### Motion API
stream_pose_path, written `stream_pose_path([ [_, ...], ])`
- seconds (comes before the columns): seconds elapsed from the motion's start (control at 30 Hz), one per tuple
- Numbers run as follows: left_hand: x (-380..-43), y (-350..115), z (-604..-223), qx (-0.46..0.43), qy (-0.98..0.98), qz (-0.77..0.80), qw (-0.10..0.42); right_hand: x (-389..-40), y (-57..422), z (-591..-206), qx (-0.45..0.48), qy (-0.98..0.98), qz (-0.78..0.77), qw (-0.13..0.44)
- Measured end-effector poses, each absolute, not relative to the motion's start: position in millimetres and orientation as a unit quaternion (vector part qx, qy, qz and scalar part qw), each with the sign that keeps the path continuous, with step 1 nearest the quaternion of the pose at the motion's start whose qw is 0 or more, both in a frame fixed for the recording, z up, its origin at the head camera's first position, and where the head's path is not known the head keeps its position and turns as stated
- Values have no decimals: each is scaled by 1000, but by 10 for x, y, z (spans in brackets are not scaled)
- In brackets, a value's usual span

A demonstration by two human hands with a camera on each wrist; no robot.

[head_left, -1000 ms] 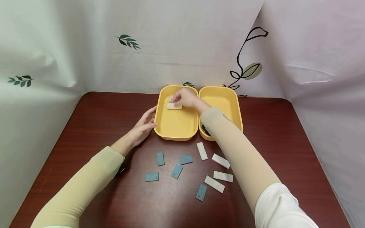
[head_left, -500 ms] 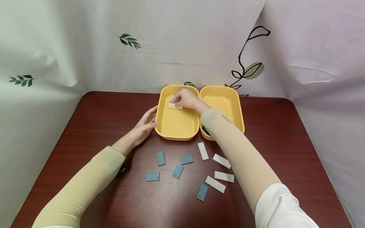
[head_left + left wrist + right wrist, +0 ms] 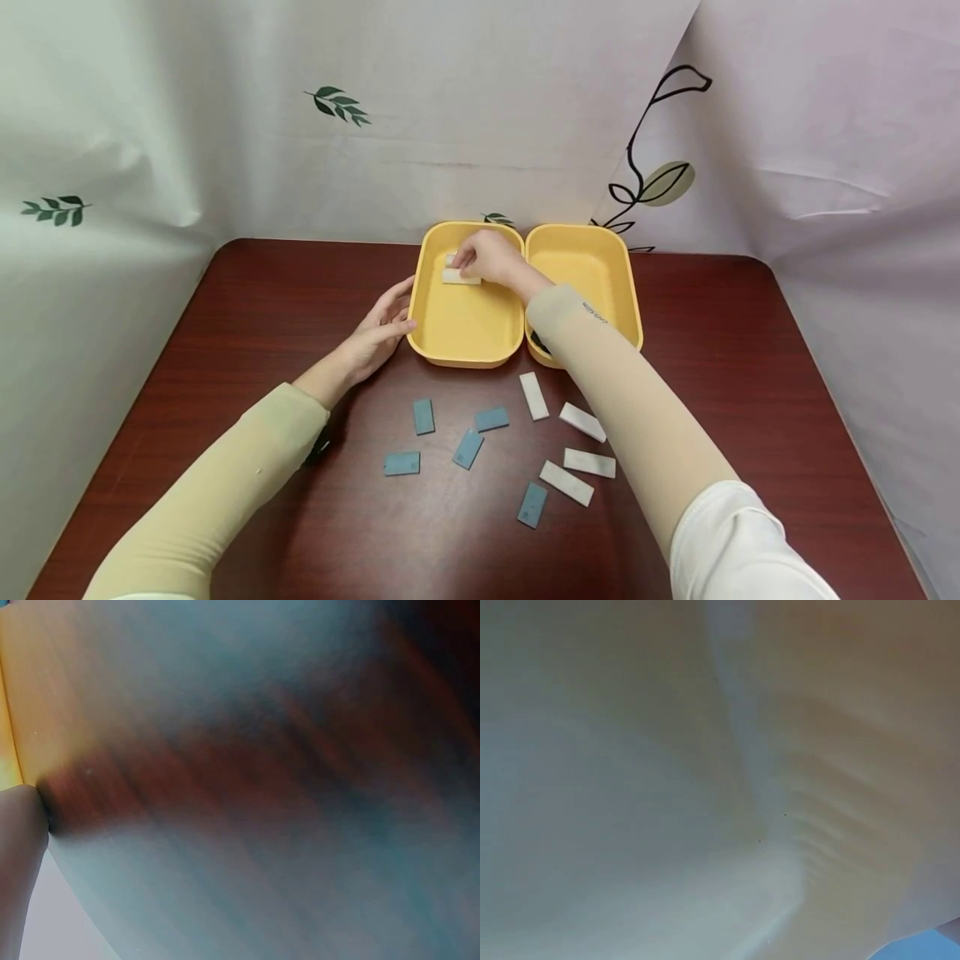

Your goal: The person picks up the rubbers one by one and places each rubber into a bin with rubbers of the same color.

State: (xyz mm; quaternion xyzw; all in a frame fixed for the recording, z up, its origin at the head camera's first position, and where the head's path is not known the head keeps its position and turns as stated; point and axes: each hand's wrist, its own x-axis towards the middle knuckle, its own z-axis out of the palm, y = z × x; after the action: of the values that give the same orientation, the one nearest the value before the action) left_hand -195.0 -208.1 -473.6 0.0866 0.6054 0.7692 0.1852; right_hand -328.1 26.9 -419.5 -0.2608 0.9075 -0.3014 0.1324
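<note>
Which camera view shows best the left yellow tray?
The head view: the left yellow tray lies nearly all visible, only partly behind the right hand. The left wrist view shows just a yellow strip; the right wrist view, nothing of it recognisable.

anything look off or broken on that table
Nothing looks spilled or visibly damaged. The only untidy part is the blue blocks and white blocks lying at mixed angles on the table in front of the yellow trays. The right sleeve hides some of it.

Head view: soft, even light; mild sheen on counter (image 3: 435,533), shadow beside left sleeve (image 3: 217,467). Left wrist: blurred, bluish glare. Right wrist: dim, hazy.
</note>
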Motion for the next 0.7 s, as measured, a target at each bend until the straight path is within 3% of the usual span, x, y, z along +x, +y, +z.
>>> stream_pose_path([
  [0.7, -1947, -2083, -4727, 88, 603, 771, 185, -3292, 270, -4197, -247, 913, -295, 139],
])
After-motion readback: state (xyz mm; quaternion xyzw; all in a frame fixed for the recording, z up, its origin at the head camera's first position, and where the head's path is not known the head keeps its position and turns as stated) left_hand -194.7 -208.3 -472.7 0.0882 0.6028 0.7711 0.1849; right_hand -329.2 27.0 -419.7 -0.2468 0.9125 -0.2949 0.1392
